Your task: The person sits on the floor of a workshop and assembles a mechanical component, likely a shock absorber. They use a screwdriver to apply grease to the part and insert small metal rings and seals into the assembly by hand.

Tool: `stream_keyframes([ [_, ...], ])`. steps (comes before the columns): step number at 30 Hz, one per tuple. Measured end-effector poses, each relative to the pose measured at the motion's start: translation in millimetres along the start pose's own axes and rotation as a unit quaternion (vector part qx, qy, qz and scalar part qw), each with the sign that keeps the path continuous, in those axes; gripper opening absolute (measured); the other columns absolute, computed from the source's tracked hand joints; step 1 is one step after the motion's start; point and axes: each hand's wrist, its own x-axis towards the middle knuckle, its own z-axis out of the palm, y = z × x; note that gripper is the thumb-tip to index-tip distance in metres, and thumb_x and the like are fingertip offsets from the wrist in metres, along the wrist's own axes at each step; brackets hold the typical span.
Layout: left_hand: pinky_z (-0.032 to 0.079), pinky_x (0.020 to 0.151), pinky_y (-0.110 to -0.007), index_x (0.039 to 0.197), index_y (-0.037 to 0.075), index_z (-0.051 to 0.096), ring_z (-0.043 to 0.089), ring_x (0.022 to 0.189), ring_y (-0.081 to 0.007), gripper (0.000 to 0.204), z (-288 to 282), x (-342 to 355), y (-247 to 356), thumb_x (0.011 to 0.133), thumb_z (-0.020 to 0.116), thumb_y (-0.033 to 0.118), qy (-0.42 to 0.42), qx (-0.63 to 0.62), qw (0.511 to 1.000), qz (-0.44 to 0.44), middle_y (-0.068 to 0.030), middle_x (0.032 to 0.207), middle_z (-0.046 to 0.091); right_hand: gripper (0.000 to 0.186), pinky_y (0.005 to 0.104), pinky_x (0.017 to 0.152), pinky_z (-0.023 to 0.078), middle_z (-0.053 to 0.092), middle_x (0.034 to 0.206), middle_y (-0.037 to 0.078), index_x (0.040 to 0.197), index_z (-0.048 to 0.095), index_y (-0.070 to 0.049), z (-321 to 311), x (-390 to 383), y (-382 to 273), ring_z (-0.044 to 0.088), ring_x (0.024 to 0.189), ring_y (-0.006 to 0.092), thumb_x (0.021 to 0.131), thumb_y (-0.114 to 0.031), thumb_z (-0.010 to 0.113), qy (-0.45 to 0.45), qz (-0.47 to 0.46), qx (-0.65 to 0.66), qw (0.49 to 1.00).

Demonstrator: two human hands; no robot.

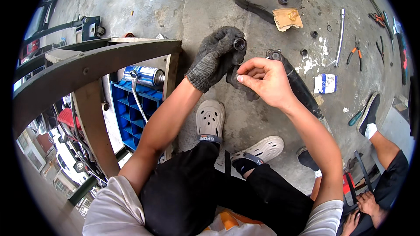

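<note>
My left hand [212, 57], in a dark grey knitted glove, grips a small black ringed cylindrical part [239, 43], its open end facing up. My bare right hand [267, 81] is just below and right of it, thumb and forefinger pinched at a dark, limp item [248, 92], perhaps a glove or cloth; exactly what the fingertips hold is unclear. Behind the right hand a long black cylinder [302, 91] with a metal eye at its upper end lies slanting across the concrete.
Left stand metal frames [85, 70] and a blue parts tray [133, 118] with a spray can [144, 76]. Ahead-right are a dark slab [258, 0], cardboard [286, 17], wrench [339, 37], pliers [354, 52] and small box [325, 83]. A co-worker's legs and hands [367, 205] show lower right.
</note>
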Motion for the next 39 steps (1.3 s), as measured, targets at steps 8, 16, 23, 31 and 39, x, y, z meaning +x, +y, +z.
stream_keyframes([
  [8, 0.049, 0.070, -0.033, 0.109, 0.003, 0.058, 0.058, 0.084, -0.0221, 0.037, 25.6, -12.7, 28.6, 0.086, 0.073, 0.028, -0.097, 0.016, 0.994, 0.044, -0.0128, 0.096, 0.060, 0.011, 0.0266, 0.071, 0.053, 0.071, 0.089, 0.011, 0.095, 0.066, 0.003, -14.8, 11.9, -5.9, 0.069, 0.084, 0.0181, 0.083, 0.004, 0.065, 0.073, -0.097, -0.114, 0.986],
  [16, 0.051, 0.073, -0.032, 0.100, 0.001, 0.062, 0.060, 0.090, -0.0205, 0.032, 36.0, -15.3, 34.8, 0.086, 0.074, 0.027, -0.144, 0.061, 0.988, 0.013, -0.0124, 0.099, 0.060, 0.018, 0.0312, 0.062, 0.050, 0.065, 0.081, 0.012, 0.093, 0.066, 0.003, -19.5, -28.3, -45.8, 0.064, 0.071, 0.0219, 0.076, 0.003, 0.072, 0.114, -0.289, -0.215, 0.926],
  [23, 0.045, 0.060, -0.024, 0.096, 0.001, 0.061, 0.057, 0.074, -0.0131, 0.047, 64.4, -22.1, 34.5, 0.073, 0.082, 0.037, -0.121, 0.058, 0.990, -0.036, -0.0053, 0.088, 0.060, 0.038, 0.0349, 0.066, 0.046, 0.061, 0.087, 0.007, 0.096, 0.067, -0.005, -17.1, -29.4, -66.4, 0.056, 0.076, 0.0260, 0.061, -0.005, 0.082, 0.145, -0.420, -0.306, 0.842],
  [31, 0.045, 0.065, -0.028, 0.091, 0.002, 0.062, 0.057, 0.076, -0.0154, 0.056, 62.1, -23.3, 35.3, 0.061, 0.090, 0.041, -0.149, 0.052, 0.986, -0.059, -0.0041, 0.083, 0.059, 0.038, 0.0342, 0.061, 0.044, 0.054, 0.081, 0.000, 0.092, 0.071, -0.012, -12.2, -34.3, -69.8, 0.053, 0.074, 0.0223, 0.056, -0.004, 0.079, 0.150, -0.471, -0.349, 0.796],
  [39, 0.046, 0.093, -0.037, 0.098, -0.001, 0.066, 0.058, 0.105, -0.0221, 0.047, 43.2, -13.9, 37.6, 0.072, 0.081, 0.035, -0.281, 0.208, 0.937, -0.004, -0.0113, 0.109, 0.063, 0.040, 0.0355, 0.063, 0.045, 0.052, 0.080, -0.001, 0.094, 0.073, -0.014, -11.8, -36.9, -73.1, 0.051, 0.075, 0.0215, 0.055, -0.004, 0.076, 0.129, -0.481, -0.363, 0.788],
])
